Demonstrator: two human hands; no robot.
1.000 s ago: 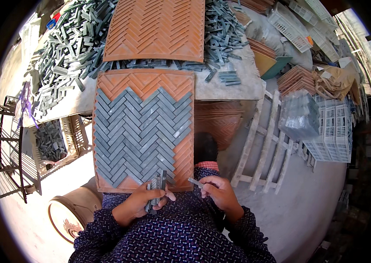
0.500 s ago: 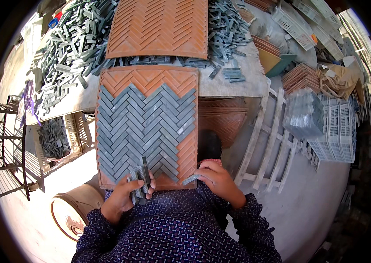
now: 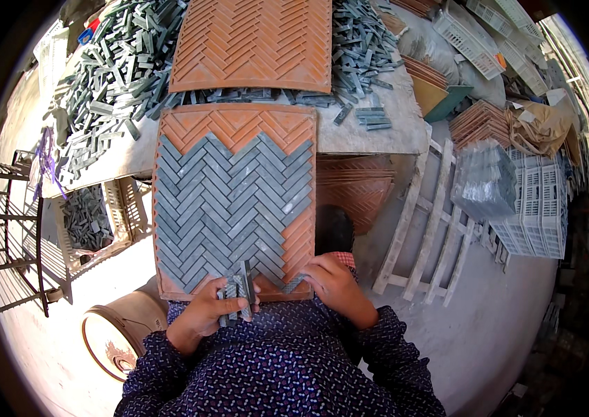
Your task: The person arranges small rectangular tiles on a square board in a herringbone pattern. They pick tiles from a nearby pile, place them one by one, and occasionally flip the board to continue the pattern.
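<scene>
An orange mould tray with herringbone slots lies in front of me, largely filled with grey-green stone strips. Bare orange slots show along its top and down its lower right side. My left hand is closed round a small bundle of stone strips over the tray's near edge. At the lower right corner my right hand pinches one stone strip, its tip at the tray's slots beside the laid rows.
A second orange mould lies behind, between heaps of loose strips on the table. Below left are a crate of strips and a bucket. At right stand a wooden pallet and white plastic crates.
My right hand has moved slightly left, bringing its strip down to the tray's lower right slots. My left hand with the bundle has shifted a little to the right.
</scene>
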